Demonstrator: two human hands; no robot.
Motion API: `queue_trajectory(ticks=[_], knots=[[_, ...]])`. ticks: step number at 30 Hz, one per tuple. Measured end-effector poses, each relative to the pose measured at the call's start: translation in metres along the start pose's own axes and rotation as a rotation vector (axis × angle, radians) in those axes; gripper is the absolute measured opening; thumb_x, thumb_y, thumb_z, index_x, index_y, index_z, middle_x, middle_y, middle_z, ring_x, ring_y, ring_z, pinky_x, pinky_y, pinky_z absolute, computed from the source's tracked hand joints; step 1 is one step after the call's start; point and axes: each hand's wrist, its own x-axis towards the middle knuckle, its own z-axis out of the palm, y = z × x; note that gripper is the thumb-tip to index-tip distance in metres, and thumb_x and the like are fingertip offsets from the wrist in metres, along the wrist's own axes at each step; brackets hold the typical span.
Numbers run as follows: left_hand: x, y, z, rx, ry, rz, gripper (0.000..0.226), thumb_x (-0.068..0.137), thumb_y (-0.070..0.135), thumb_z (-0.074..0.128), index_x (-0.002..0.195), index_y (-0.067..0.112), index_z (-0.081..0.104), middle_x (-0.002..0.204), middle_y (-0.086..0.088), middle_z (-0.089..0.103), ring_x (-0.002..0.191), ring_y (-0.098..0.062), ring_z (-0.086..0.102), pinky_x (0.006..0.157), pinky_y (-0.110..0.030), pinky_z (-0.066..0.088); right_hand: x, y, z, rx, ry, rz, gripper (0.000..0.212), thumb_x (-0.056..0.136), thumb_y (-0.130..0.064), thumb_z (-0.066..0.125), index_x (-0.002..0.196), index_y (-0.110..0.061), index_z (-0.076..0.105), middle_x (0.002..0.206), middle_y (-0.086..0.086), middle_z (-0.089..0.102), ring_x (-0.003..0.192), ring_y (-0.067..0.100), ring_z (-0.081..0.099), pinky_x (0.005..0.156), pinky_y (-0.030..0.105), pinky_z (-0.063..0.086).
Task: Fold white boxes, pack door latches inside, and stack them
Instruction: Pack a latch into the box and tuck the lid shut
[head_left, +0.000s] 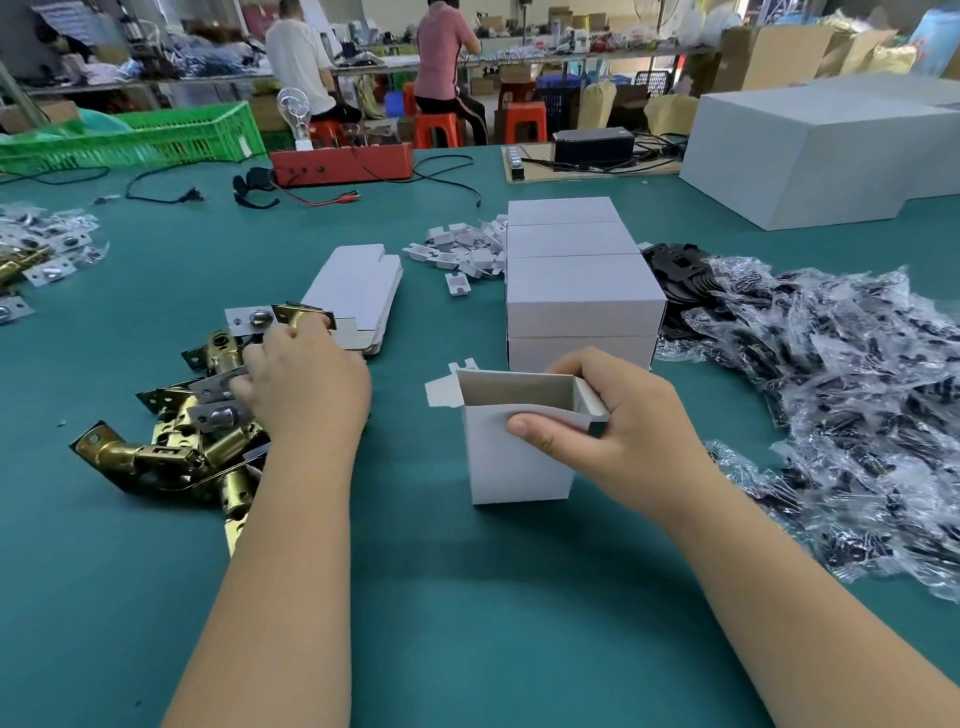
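right hand (618, 421) grips open box (514, 457) | left hand (306, 379) fingers curled on latches (171, 441)

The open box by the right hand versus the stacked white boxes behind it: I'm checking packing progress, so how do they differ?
The open box stands upright with its top flaps up and its grey inside showing; the stacked boxes lie closed. The right hand holds the open box's flap; nothing touches the stack. The open box stands alone; the closed ones sit in layers. Both are plain white cardboard.
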Motion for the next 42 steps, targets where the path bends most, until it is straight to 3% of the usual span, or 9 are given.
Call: queue_trajectory(ticks=[5, 10, 18, 25, 35, 40, 42], knots=[[0.002, -0.002, -0.002, -0.279, 0.054, 0.021, 0.035, 0.092, 0.020, 0.048, 0.126, 0.020, 0.057, 0.123, -0.007, 0.060, 0.109, -0.030, 0.052, 0.096, -0.046, 0.038, 0.001, 0.000, -0.001, -0.014, 0.022, 0.013, 0.031, 0.067, -0.063, 0.066, 0.079, -0.037, 0.052, 0.072, -0.017, 0.059, 0.073, 0.002, 0.055, 0.058, 0.011, 0.039], [0.000, -0.001, 0.001, -0.011, 0.023, -0.021, 0.038, 0.091, 0.026, 0.052, 0.127, 0.012, 0.055, 0.128, -0.017, 0.053, 0.118, -0.036, 0.042, 0.093, -0.047, 0.032, 0.001, 0.000, -0.002, -0.014, 0.005, 0.020, 0.033, 0.068, -0.062, 0.066, 0.080, -0.035, 0.054, 0.074, -0.016, 0.060, 0.075, 0.002, 0.055, 0.058, 0.011, 0.039], [0.008, -0.003, 0.003, -0.273, -0.011, -0.085, 0.045, 0.083, 0.032, 0.061, 0.125, 0.018, 0.052, 0.125, -0.006, 0.058, 0.121, -0.034, 0.043, 0.095, -0.045, 0.029, 0.001, -0.002, -0.002, -0.017, 0.000, 0.024, 0.032, 0.069, -0.061, 0.066, 0.081, -0.034, 0.054, 0.073, -0.016, 0.060, 0.075, 0.003, 0.055, 0.058, 0.012, 0.040], [-0.002, 0.004, 0.010, 0.058, -0.009, -0.009, 0.040, 0.087, 0.026, 0.057, 0.122, 0.008, 0.050, 0.133, -0.017, 0.042, 0.121, -0.034, 0.037, 0.094, -0.047, 0.029, 0.000, -0.003, -0.003, -0.004, -0.004, 0.024, 0.046, 0.066, -0.071, 0.058, 0.083, -0.028, 0.058, 0.075, -0.015, 0.061, 0.076, 0.005, 0.056, 0.059, 0.013, 0.041], [0.004, 0.000, 0.008, 0.000, -0.010, -0.019, 0.034, 0.091, 0.033, 0.047, 0.120, 0.020, 0.057, 0.130, -0.015, 0.043, 0.120, -0.034, 0.037, 0.096, -0.047, 0.028, 0.001, -0.001, -0.002, -0.030, -0.005, 0.041, 0.034, 0.068, -0.064, 0.063, 0.080, -0.034, 0.054, 0.074, -0.017, 0.060, 0.076, 0.002, 0.055, 0.058, 0.011, 0.040], [0.003, 0.001, 0.008, 0.037, -0.033, -0.019, 0.057, 0.093, 0.040, 0.042, 0.147, 0.023, 0.030, 0.137, -0.017, 0.039, 0.124, -0.035, 0.035, 0.097, -0.050, 0.027, 0.000, -0.001, -0.002, -0.026, -0.008, 0.038, 0.030, 0.068, -0.064, 0.064, 0.077, -0.038, 0.051, 0.072, -0.019, 0.059, 0.075, -0.001, 0.055, 0.058, 0.010, 0.040], [0.004, -0.001, 0.007, 0.034, -0.033, -0.013, 0.048, 0.092, 0.038, 0.043, 0.138, 0.021, 0.044, 0.132, -0.016, 0.040, 0.121, -0.034, 0.036, 0.096, -0.048, 0.027, 0.000, -0.001, -0.002, -0.028, -0.006, 0.032, 0.030, 0.068, -0.063, 0.064, 0.076, -0.038, 0.050, 0.072, -0.019, 0.058, 0.075, -0.002, 0.054, 0.059, 0.010, 0.039]])
